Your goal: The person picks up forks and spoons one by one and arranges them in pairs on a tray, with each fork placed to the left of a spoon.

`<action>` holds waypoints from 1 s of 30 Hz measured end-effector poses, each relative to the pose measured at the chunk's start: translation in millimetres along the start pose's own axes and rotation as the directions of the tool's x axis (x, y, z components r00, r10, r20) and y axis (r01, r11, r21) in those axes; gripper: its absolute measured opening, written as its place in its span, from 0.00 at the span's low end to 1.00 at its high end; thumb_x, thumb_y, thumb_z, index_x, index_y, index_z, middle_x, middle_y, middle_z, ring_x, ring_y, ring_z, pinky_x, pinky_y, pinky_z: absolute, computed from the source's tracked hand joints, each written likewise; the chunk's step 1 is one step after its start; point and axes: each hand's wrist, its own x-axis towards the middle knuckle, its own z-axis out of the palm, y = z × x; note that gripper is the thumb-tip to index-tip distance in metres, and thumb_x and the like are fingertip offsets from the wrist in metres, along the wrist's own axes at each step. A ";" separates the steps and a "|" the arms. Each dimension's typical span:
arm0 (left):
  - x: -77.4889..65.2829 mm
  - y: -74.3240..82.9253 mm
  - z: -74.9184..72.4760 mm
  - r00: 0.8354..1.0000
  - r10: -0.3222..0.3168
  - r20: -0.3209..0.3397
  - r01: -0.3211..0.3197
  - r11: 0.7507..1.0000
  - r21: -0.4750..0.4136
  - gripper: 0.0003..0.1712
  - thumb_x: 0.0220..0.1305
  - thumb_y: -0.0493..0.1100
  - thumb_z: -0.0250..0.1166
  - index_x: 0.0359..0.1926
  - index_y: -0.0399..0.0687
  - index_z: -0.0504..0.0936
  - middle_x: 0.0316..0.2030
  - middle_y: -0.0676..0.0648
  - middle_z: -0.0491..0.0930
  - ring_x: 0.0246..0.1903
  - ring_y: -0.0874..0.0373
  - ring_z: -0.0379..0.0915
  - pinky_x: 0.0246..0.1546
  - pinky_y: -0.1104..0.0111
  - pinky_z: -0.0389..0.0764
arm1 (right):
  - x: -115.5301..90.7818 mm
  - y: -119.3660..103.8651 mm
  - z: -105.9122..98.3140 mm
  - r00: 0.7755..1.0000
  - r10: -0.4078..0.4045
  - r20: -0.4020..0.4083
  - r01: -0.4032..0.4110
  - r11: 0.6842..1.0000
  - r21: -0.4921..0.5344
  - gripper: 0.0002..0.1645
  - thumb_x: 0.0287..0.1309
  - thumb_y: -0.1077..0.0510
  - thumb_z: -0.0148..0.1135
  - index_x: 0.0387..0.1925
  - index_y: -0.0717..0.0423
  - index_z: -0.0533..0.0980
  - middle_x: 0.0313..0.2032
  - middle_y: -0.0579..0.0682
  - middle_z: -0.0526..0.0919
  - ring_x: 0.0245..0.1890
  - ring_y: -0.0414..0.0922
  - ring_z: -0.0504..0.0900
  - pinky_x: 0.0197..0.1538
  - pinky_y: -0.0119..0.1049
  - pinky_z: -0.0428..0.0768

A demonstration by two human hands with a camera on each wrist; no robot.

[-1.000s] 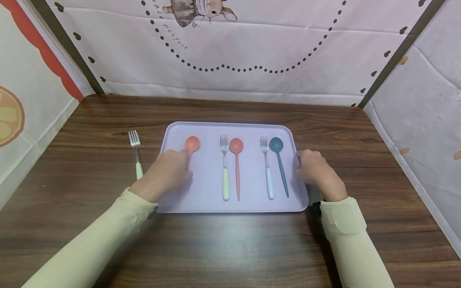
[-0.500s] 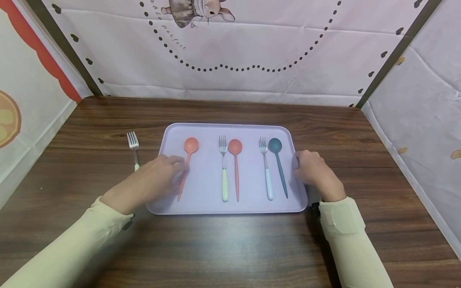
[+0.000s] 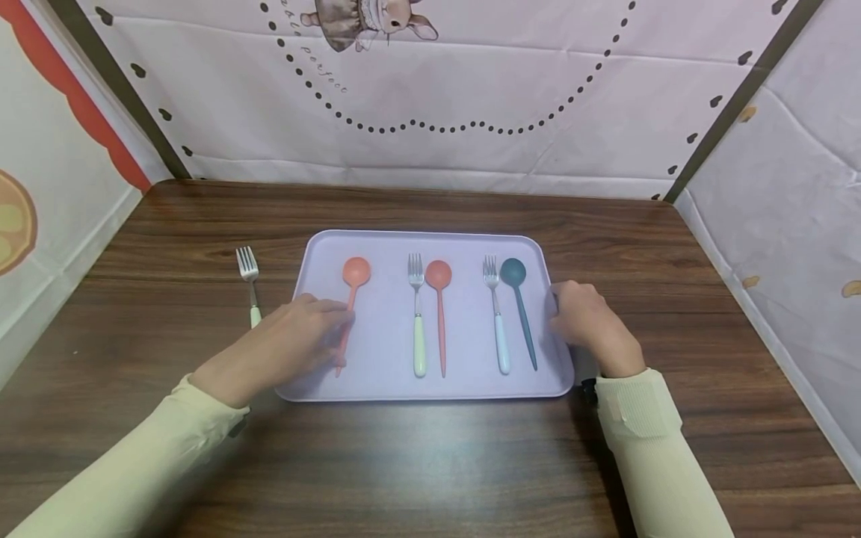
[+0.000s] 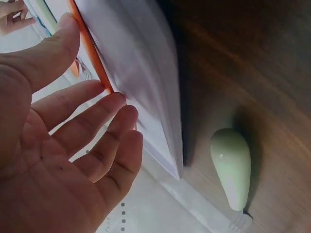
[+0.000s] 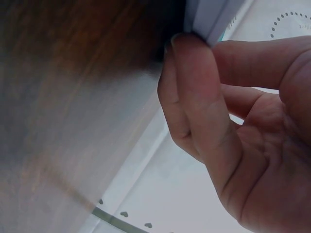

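A lilac tray (image 3: pixel 390 385) lies on the table, bearing three spoons and two forks. My left hand (image 3: pixel 282 344) is over its left part, palm facing the orange spoon (image 3: pixel 356 273). In the left wrist view, the loosely bent fingers (image 4: pixel 116 102) and the thumb touch along the spoon's handle (image 4: pixel 92 51) from one side. On the opposite side, my right hand (image 3: pixel 592 321) grips the tray's right edge. The right wrist view shows its curled fingers at the tray rim (image 5: pixel 206 19), the thumb reaching across it.
A green-handled fork (image 3: pixel 247 265) lies on the table (image 3: pixel 430 463) left of the tray. On the tray are another green-handled fork (image 3: pixel 420 344), a coral spoon (image 3: pixel 439 275), a blue-handled fork (image 3: pixel 502 344) and a teal spoon (image 3: pixel 513 273). Printed cloth (image 3: pixel 498 82) hangs behind.
My left hand has drawn back left from across the spoon, then come slightly right again. The spoon's handle end has shifted slightly right in the last half second. My right hand keeps its grip.
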 end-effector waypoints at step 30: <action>-8.0 -6.0 -31.2 0.925 -0.379 -0.006 0.379 0.925 -0.031 0.23 0.59 0.47 0.60 0.51 0.38 0.76 0.47 0.34 0.77 0.47 0.41 0.70 0.43 0.43 0.72 | -0.8 -2.4 0.1 1.000 0.006 -0.013 -0.006 1.000 0.004 0.24 0.49 0.68 0.52 0.51 0.71 0.70 0.34 0.64 0.77 0.29 0.52 0.74 0.28 0.44 0.77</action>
